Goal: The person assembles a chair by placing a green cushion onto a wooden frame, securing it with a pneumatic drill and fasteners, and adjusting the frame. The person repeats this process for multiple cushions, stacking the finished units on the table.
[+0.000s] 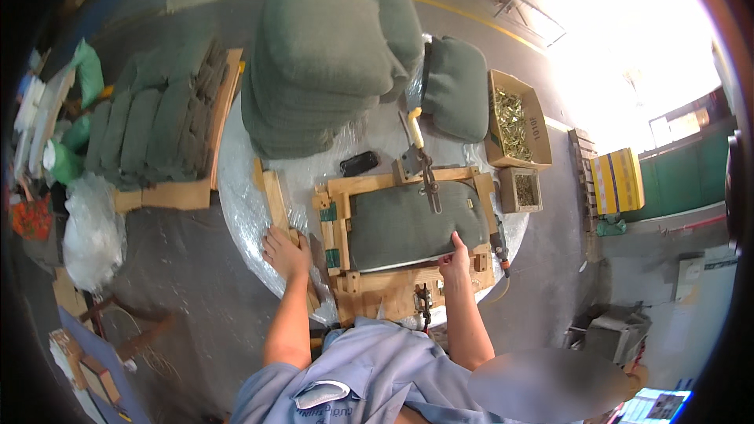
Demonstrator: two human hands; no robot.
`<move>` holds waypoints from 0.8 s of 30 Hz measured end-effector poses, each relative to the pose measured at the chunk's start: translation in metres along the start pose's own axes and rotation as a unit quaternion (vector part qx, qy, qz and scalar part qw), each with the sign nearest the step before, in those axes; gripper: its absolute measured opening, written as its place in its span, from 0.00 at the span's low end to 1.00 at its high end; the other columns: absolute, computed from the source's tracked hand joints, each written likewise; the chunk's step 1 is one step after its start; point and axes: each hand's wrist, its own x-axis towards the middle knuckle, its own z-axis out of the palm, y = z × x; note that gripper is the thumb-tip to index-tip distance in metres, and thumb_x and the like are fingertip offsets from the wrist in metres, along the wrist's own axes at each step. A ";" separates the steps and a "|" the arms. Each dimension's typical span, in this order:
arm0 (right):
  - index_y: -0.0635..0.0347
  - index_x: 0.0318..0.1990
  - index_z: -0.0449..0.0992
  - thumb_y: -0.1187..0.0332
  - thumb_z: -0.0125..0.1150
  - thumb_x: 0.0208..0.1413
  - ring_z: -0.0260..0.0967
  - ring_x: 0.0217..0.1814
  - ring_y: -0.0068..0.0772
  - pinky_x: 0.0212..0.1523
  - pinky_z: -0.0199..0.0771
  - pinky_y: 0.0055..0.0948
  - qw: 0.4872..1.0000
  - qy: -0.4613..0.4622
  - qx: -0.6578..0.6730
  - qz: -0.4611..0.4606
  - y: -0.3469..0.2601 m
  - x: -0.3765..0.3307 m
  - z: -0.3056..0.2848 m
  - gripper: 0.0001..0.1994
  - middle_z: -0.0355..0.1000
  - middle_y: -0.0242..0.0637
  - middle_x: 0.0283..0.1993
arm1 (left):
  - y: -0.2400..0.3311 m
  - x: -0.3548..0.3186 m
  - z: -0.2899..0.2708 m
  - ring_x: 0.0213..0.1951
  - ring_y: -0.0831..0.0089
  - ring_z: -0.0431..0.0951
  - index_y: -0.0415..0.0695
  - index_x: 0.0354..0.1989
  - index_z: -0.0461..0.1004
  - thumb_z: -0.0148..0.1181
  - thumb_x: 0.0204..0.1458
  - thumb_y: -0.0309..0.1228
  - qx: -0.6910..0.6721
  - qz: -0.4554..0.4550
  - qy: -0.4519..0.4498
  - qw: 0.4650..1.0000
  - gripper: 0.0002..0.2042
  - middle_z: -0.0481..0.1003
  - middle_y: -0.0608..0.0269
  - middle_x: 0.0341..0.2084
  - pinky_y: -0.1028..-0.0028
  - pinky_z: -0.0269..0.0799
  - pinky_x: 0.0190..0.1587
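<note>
A grey-green fabric-covered cushion (412, 220) lies inside a wooden frame jig (369, 279), its near edge showing a white strip. My right hand (455, 261) pinches that edge near its right end, thumb on top and the other fingers hidden below. To the left of the jig, my left hand (287, 253) straddles a long wooden bar (274, 198), fingers on its left side and thumb on its right. A metal toggle clamp (422, 169) with a yellow handle reaches over the cushion's far side. Another clamp (424, 302) sits at the near edge.
The round table (236, 180) is wrapped in clear plastic. A tall stack of cushions (330, 39) rises at its far side, beside more cushions (459, 86). At right are a carton of brass-coloured pieces (532, 155), a small wooden box (520, 190) and an air tool (500, 247).
</note>
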 end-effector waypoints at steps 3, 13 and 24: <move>0.61 0.60 0.74 0.69 0.75 0.58 0.74 0.59 0.31 0.50 0.78 0.35 0.980 -0.069 0.080 -0.168 -0.012 -0.063 0.002 0.24 0.76 0.39 0.60 | 0.001 0.002 0.008 0.75 0.47 0.57 0.38 0.77 0.52 0.66 0.57 0.51 0.019 -0.003 -0.024 1.000 0.46 0.62 0.44 0.72 0.47 0.51 0.75; 0.64 0.60 0.75 0.73 0.67 0.58 0.78 0.56 0.37 0.58 0.78 0.40 0.908 -0.080 0.261 -0.320 -0.113 -0.196 -0.079 0.21 0.80 0.38 0.56 | 0.008 -0.062 -0.051 0.67 0.53 0.72 0.36 0.68 0.68 0.67 0.62 0.42 -0.271 0.126 -0.128 0.946 0.31 0.73 0.43 0.63 0.53 0.67 0.67; 0.56 0.66 0.73 0.63 0.66 0.64 0.74 0.67 0.44 0.68 0.72 0.51 0.818 -0.336 0.407 -0.229 -0.116 -0.301 -0.130 0.24 0.77 0.40 0.65 | 0.184 -0.254 -0.153 0.73 0.55 0.64 0.52 0.80 0.54 0.71 0.55 0.58 -0.745 0.275 -0.531 0.296 0.49 0.60 0.57 0.77 0.48 0.64 0.72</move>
